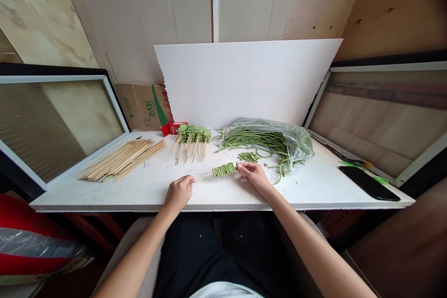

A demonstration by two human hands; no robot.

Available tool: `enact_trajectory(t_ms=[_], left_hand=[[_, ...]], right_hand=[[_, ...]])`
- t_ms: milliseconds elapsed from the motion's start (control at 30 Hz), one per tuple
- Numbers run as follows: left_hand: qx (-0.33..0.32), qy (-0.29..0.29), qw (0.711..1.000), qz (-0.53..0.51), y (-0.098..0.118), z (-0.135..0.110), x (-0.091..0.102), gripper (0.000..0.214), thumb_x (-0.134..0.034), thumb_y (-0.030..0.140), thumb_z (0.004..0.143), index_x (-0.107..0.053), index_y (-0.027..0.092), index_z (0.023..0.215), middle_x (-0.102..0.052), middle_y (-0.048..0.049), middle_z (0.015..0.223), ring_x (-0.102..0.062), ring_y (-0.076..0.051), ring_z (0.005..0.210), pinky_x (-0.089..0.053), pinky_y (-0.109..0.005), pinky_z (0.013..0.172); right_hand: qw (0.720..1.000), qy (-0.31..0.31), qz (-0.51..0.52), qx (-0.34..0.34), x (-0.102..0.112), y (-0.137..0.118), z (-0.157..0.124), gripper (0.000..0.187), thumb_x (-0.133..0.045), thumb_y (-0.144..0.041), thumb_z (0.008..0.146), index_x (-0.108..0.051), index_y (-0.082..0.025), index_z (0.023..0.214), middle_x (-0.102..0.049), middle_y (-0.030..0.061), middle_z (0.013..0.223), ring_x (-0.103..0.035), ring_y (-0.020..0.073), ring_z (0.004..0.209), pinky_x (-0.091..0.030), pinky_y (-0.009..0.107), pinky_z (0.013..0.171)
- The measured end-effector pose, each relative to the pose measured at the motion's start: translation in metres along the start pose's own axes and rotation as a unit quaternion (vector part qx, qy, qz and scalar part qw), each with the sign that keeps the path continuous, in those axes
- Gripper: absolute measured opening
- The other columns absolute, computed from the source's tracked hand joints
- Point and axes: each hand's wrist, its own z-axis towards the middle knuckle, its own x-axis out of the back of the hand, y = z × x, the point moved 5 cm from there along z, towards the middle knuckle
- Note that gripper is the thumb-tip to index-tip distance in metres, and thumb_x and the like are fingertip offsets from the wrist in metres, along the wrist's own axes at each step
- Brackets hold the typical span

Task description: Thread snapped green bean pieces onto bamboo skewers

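here, bean skewer (224, 170) in between, left hand (179, 192) pinching its bare end, right hand (255, 177) its loaded end

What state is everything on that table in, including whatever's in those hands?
Held skewer: partly covered with green pieces, bare toward the left hand
Left hand: pinching the bare end
Right hand: fingers closed at the loaded end
Loaded skewers: lying grouped
Bare sticks: loosely heaped
Plastic bag: open, on its side
Long beans: uncut, partly spilling out
Cut pieces: piled loose
Black phone: flat, dark

l hand (179, 192) & r hand (254, 176) pinched
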Motion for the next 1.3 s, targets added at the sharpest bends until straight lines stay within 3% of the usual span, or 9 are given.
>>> enact_trajectory(t_ms=[200,633,967,1300], left_hand=[[0.0,-0.001,1.0,-0.005,0.0003,0.0006,-0.0001,0.029,-0.047,0.0,0.082,-0.067,0.022,0.086,-0.077,-0.001,0.08,-0.073,-0.017,0.073,-0.052,-0.024,0.066],[0.007,-0.029,1.0,0.001,-0.0045,0.0002,-0.0041,0.033,-0.047,-0.002,0.079,-0.068,0.021,0.087,-0.077,-0.0014,0.08,-0.073,-0.017,0.075,-0.053,-0.025,0.069],[0.003,-0.029,1.0,0.004,-0.0062,0.0005,-0.004,0.034,-0.047,-0.003,0.077,-0.068,0.022,0.085,-0.076,-0.001,0.08,-0.073,-0.018,0.074,-0.052,-0.026,0.068],[0.001,-0.031,0.999,0.004,-0.0065,0.0005,-0.0033,0.031,-0.048,-0.001,0.079,-0.068,0.022,0.084,-0.076,-0.0013,0.078,-0.072,-0.018,0.074,-0.052,-0.026,0.067]], right_hand=[[0.999,-0.012,-0.031,0.01,0.0002,-0.0007,0.0007,0.042,-0.08,-0.06,0.077,-0.08,-0.019,0.087,-0.075,0.007,0.088,-0.06,0.0167,0.066,-0.05,0.031,0.066],[0.995,-0.019,-0.086,0.05,-0.0001,-0.0041,-0.0013,0.04,-0.075,-0.059,0.081,-0.079,-0.019,0.083,-0.077,0.0088,0.092,-0.067,0.0248,0.088,-0.05,0.032,0.076],[0.993,-0.047,-0.095,0.042,-0.0016,-0.0079,-0.0052,0.038,-0.075,-0.057,0.082,-0.081,-0.02,0.091,-0.077,0.0072,0.093,-0.067,0.0231,0.086,-0.05,0.033,0.083],[0.995,-0.052,-0.082,0.034,-0.0039,-0.0085,-0.0067,0.037,-0.077,-0.056,0.08,-0.08,-0.019,0.087,-0.076,0.0062,0.087,-0.065,0.0206,0.08,-0.049,0.032,0.08]])
